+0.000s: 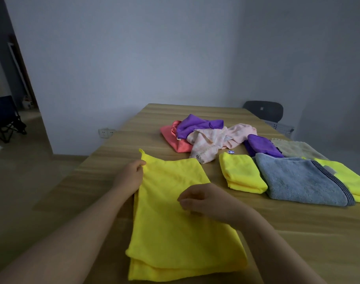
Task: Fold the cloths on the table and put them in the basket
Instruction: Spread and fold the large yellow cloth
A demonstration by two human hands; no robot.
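Observation:
A large yellow cloth lies folded in layers on the wooden table in front of me. My left hand pinches its far left corner, near a small hanging loop. My right hand sits over the cloth's right edge with fingers curled, pinching the fabric. To the right lie a small folded yellow cloth, a folded grey towel and a neon yellow cloth under it. No basket is in view.
A loose heap further back holds a coral cloth, purple cloths, a pale pink cloth and a beige towel. A dark chair stands at the far right corner. A folding chair stands in the doorway on the left.

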